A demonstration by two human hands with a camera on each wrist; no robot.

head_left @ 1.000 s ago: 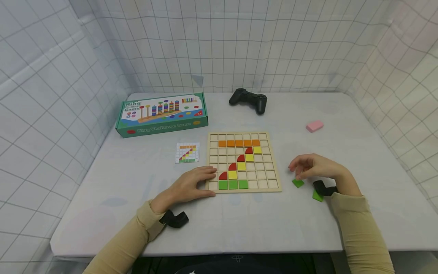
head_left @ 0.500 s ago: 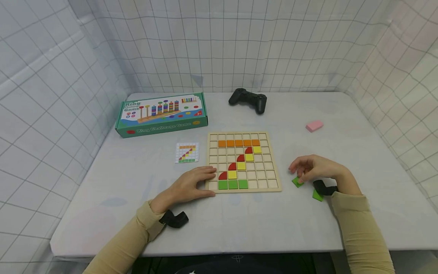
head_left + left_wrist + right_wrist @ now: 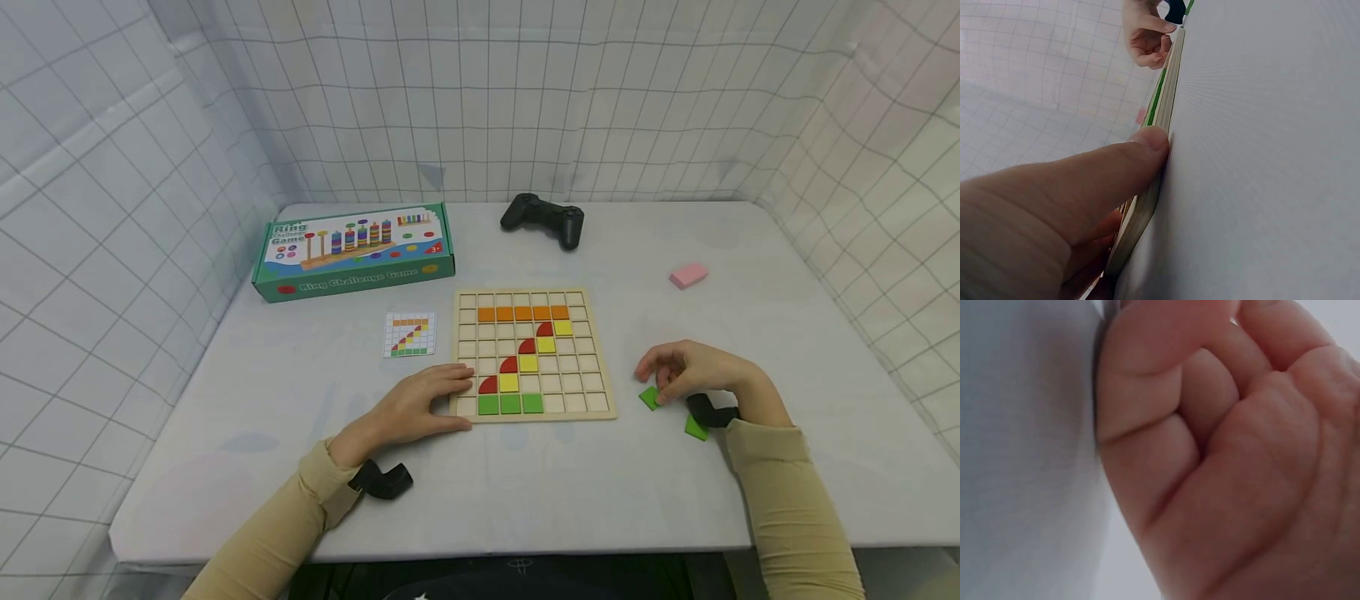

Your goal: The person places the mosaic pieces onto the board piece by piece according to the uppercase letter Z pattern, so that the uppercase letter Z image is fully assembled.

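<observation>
In the head view my left hand [image 3: 411, 407] holds the front left corner of the wooden grid board [image 3: 609, 413], thumb along the front edge and fingertips over the left edge. The left wrist view shows the thumb [image 3: 1110, 167] pressed against the board's side. On the board lie an orange row, a diagonal of red quarter-circles and yellow squares, and three green squares [image 3: 510, 404]. Right of the board, my right hand [image 3: 693, 367] has curled fingers and its thumb at a loose green tile [image 3: 648, 398], covering part of it. The right wrist view shows curled fingers [image 3: 1154, 406]; the tile is hidden there.
A second green tile [image 3: 696, 428] lies partly under the right wrist's black camera mount [image 3: 711, 412]. A pattern card [image 3: 410, 335] is left of the board. Farther back are a green game box [image 3: 356, 250], a black game controller [image 3: 544, 219] and a pink block [image 3: 688, 276].
The right hand's thumb has come down onto the green tile, which has shifted slightly leftward and is now more covered. My left hand and the board stay put.
</observation>
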